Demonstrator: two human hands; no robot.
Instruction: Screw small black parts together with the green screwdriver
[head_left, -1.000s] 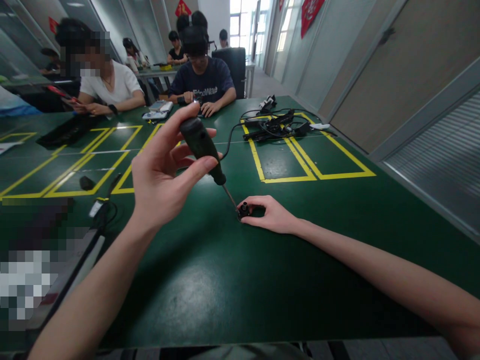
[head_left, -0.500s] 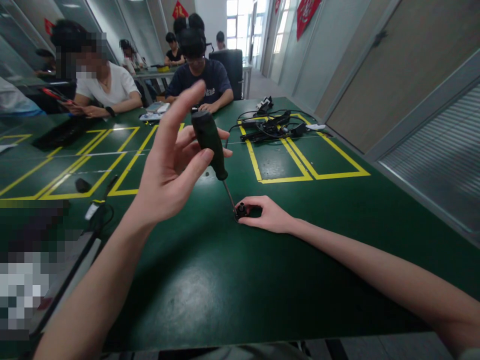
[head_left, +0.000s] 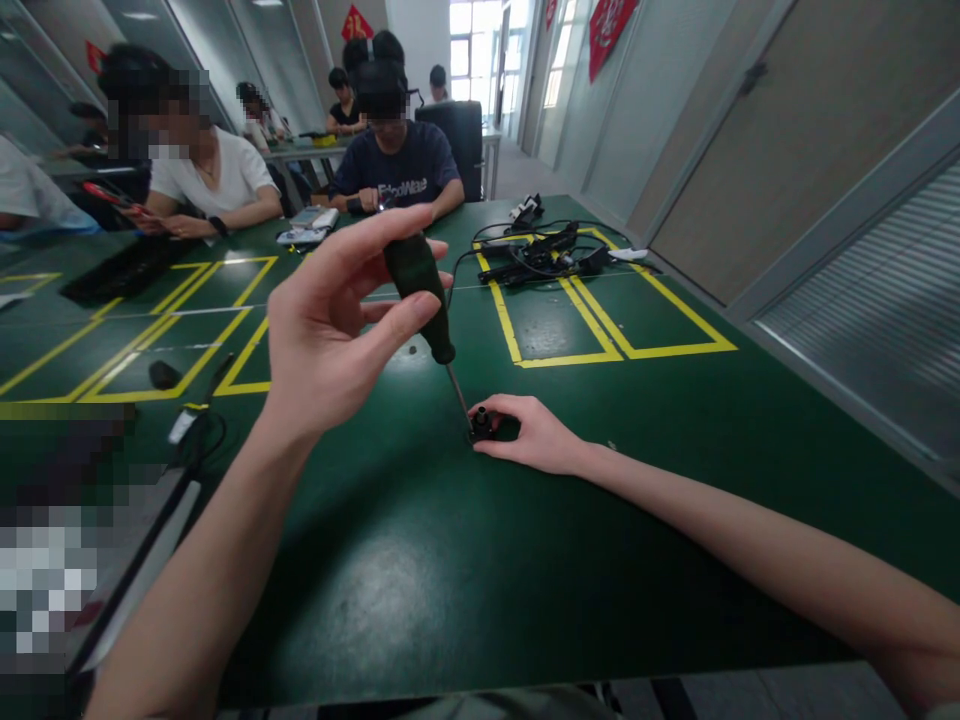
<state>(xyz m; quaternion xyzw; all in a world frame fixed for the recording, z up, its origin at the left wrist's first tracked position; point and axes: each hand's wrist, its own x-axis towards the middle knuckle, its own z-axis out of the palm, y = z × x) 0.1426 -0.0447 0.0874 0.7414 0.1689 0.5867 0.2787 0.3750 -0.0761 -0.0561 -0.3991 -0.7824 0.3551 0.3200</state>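
Note:
My left hand (head_left: 337, 320) is closed round the dark handle of a screwdriver (head_left: 421, 295), index finger over its top end and thumb against its side. The screwdriver leans, with its thin shaft running down to a small black part (head_left: 481, 422) on the table. This part has a short upright stub; its exact kind I cannot make out. My right hand (head_left: 529, 430) pinches the part between thumb and fingers and rests on the tabletop. The very tip of the shaft is too small to see clearly against the part.
The green table (head_left: 585, 580) carries yellow tape rectangles (head_left: 570, 358). Black cables and parts (head_left: 551, 255) lie in a heap at the far right. A small black object (head_left: 163, 375) and a tagged cable (head_left: 196, 420) lie left. Co-workers sit across the table, one in a dark shirt (head_left: 401, 165).
My left index finger has come down from a raised position onto the screwdriver's top end. The screwdriver and my right hand with the black part stay nearly in place.

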